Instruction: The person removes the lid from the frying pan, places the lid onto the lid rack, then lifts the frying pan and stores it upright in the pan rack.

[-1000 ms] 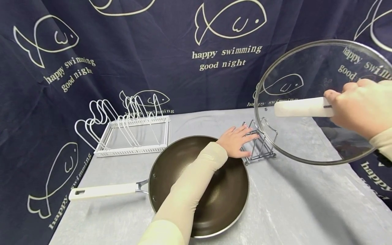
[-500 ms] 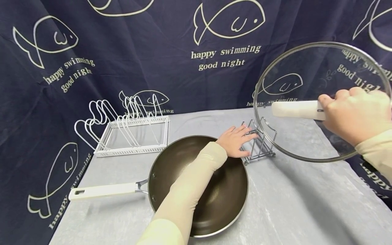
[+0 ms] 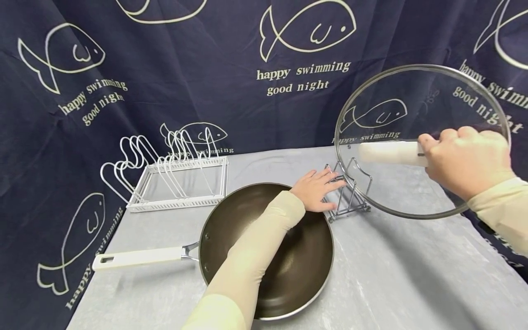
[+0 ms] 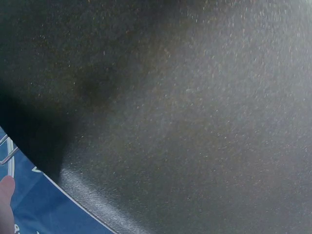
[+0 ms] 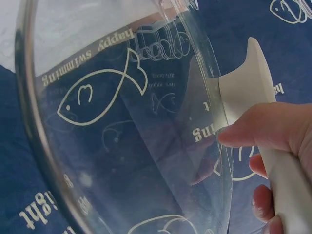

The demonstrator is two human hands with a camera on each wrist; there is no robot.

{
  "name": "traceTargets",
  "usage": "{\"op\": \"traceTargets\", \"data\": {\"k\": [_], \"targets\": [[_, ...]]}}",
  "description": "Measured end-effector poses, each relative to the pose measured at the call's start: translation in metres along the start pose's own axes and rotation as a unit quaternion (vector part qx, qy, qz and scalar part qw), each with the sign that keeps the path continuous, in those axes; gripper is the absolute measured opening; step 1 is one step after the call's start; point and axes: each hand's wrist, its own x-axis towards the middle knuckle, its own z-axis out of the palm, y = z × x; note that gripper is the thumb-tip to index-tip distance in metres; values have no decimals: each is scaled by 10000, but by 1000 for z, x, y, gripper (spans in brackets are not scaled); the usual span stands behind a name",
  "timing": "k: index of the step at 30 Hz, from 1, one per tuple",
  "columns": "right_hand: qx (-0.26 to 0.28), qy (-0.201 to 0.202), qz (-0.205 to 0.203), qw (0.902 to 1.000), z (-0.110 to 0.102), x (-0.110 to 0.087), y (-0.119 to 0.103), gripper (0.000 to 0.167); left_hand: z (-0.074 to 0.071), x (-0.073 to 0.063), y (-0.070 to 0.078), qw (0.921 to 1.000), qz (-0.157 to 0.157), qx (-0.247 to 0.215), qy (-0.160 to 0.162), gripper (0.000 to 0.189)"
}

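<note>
My right hand (image 3: 468,158) grips the white handle (image 3: 389,152) of a large round glass lid (image 3: 429,96). The lid is held upright with its metal rim (image 5: 29,112) at the lower left overlapping a small chrome wire rack (image 3: 350,210). Fingers spread, my left hand (image 3: 315,190) lies at the left side of that rack. Beneath the left forearm sits a dark wok (image 3: 293,275), its white handle pointing left. Its brown inner surface (image 4: 195,122) fills most of the left wrist view. In the right wrist view the thumb (image 5: 263,124) lies along the lid's handle.
A white wire rack (image 3: 177,202) with several loops stands at the back left of the grey table (image 3: 392,284). Behind the table hangs a dark blue cloth (image 3: 231,59) printed with fish and words.
The right hand has carried the lid leftward and slightly down, bringing its rim further over the chrome rack. The left hand and the wok stay where they were.
</note>
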Motion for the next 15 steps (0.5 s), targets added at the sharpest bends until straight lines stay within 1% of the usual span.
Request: {"op": "traceTargets", "data": {"k": [3,6,9,11,15], "targets": [[26,-26,27,10000,3,-3,0,17,0,0,2,10000,-19,61,-63,68],[36,-19,30,10000,4,-6,1,14,1,1,3,9999,-33,94,-91,69],[33,-98,24,9999,5,-7,1,11,2,1,4,10000,-21,39,-62,70],[44,-256,50,9997,4,-8,1,10,2,1,3,10000,-14,6,-18,71],[56,-325,7,9995,7,-11,0,8,3,0,2,10000,-65,-48,9,73]]}}
